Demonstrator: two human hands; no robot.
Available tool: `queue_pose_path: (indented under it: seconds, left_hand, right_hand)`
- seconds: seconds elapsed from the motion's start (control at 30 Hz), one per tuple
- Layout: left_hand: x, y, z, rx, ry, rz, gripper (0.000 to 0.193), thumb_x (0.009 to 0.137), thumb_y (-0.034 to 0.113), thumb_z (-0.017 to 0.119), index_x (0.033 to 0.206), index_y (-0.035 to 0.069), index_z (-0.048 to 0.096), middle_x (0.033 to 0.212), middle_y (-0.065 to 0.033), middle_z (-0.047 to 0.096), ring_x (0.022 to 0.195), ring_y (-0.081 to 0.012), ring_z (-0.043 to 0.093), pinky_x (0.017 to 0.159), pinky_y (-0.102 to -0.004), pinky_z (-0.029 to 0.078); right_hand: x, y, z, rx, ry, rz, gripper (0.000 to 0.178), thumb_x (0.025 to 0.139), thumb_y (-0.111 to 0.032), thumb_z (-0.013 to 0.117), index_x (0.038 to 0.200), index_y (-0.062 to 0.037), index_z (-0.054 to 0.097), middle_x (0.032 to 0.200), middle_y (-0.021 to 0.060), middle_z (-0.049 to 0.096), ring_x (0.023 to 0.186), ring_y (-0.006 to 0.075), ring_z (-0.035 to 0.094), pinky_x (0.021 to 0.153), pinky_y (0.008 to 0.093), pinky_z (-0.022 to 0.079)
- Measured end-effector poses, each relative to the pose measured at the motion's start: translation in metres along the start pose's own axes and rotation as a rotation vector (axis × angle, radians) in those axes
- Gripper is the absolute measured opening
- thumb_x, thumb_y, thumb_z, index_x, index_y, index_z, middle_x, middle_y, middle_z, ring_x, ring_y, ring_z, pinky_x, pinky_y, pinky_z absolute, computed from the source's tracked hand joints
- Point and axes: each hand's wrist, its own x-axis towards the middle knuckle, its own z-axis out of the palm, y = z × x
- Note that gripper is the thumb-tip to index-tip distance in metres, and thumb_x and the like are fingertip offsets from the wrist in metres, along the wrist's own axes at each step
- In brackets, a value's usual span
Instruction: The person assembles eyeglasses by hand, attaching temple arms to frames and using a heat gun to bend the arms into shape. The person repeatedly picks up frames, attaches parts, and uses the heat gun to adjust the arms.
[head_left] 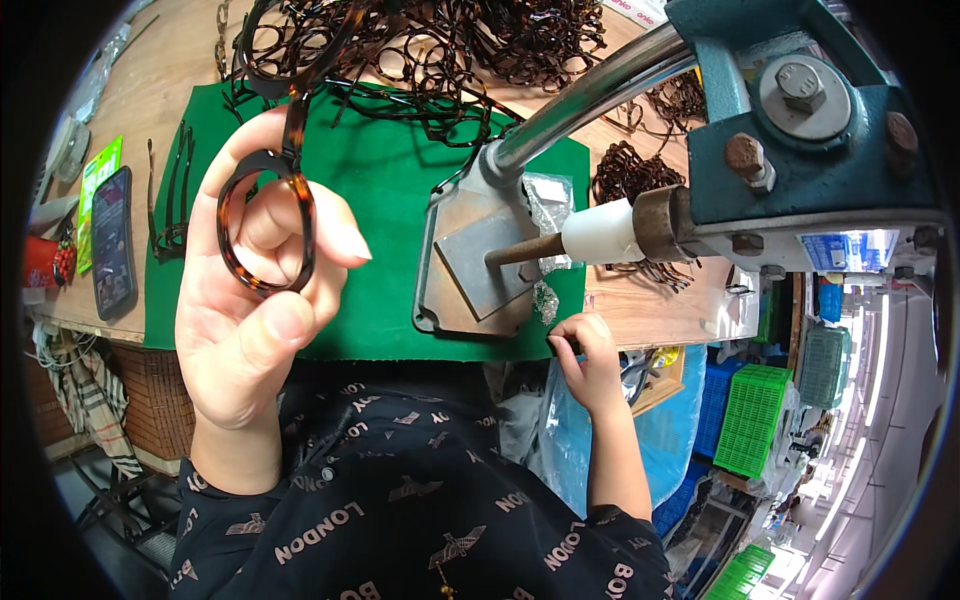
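Note:
My left hand (235,320) is raised over the left part of the green mat (385,290), closed on a tortoiseshell eyeglass frame (294,130). The frame stands on end, one rim circled by my fingers and the other above them near the top edge. At the mat's front right edge, my right hand (592,362) has its thumb and fingers curled together; anything between them is too small to make out. Just beyond it lies a small clear bag (545,300) of tiny parts. A bench press with a teal head (745,190) stands between and beyond my hands, its rod (525,250) over a metal plate (480,260).
A tangled heap of tortoiseshell frames (480,50) covers the far side of the mat. More dark pieces (635,180) lie behind the press. At left are loose temples (178,190), a phone (115,245) and a green packet (98,195). Green crates (750,420) stand at right.

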Motion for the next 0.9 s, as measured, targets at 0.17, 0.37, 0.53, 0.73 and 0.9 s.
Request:
queue_pose_path:
  seconds: [0.17,0.37,0.53,0.73,0.9]
  left_hand:
    - [-0.001,0.001,0.016,0.038,0.059,-0.029,0.092,0.064,0.013,0.068,0.139,0.001,0.016,0.103,-0.0132,0.049,0.052,-0.0076,0.039,0.049,-0.0159,0.030]
    - [-0.004,-0.001,0.022,0.032,0.067,-0.052,0.095,0.061,0.010,0.068,0.140,0.002,0.016,0.105,-0.0146,0.049,0.053,-0.0077,0.041,0.048,-0.0154,0.030]
    - [-0.004,-0.001,0.024,0.050,0.063,-0.074,0.095,0.061,0.010,0.069,0.140,0.002,0.016,0.106,-0.0154,0.050,0.054,-0.0078,0.042,0.049,-0.0151,0.031]
    - [-0.006,-0.008,0.021,0.105,0.008,-0.033,0.092,0.064,0.008,0.068,0.139,0.002,0.016,0.112,-0.0177,0.050,0.059,-0.0085,0.045,0.053,-0.0158,0.036]
    - [-0.006,-0.011,0.018,0.233,-0.164,-0.066,0.087,0.068,-0.002,0.064,0.139,0.001,0.015,0.119,-0.0191,0.048,0.069,-0.0084,0.049,0.064,-0.0192,0.042]
  right_hand:
    - [-0.002,0.003,0.001,0.007,-0.004,0.043,0.010,0.072,0.003,0.063,0.078,-0.0014,0.055,0.075,0.0087,0.054,0.071,0.0219,0.052,0.060,0.0288,0.042]
    - [0.006,-0.004,0.002,-0.078,-0.024,-0.027,0.011,0.071,0.001,0.064,0.077,-0.0016,0.054,0.075,0.0105,0.055,0.074,0.0285,0.053,0.068,0.0346,0.042]
    - [0.004,-0.002,0.005,-0.043,0.006,-0.031,0.011,0.070,0.001,0.064,0.077,-0.0015,0.056,0.075,0.0103,0.055,0.072,0.0264,0.052,0.066,0.0330,0.042]
    - [0.000,0.002,0.006,0.062,0.032,0.063,0.011,0.070,0.002,0.065,0.077,-0.0013,0.057,0.075,0.0099,0.055,0.070,0.0240,0.052,0.063,0.0307,0.043]
    - [0.005,-0.006,0.005,-0.065,0.003,-0.016,0.011,0.071,0.002,0.064,0.077,-0.0010,0.055,0.075,0.0114,0.054,0.069,0.0273,0.052,0.063,0.0332,0.042]
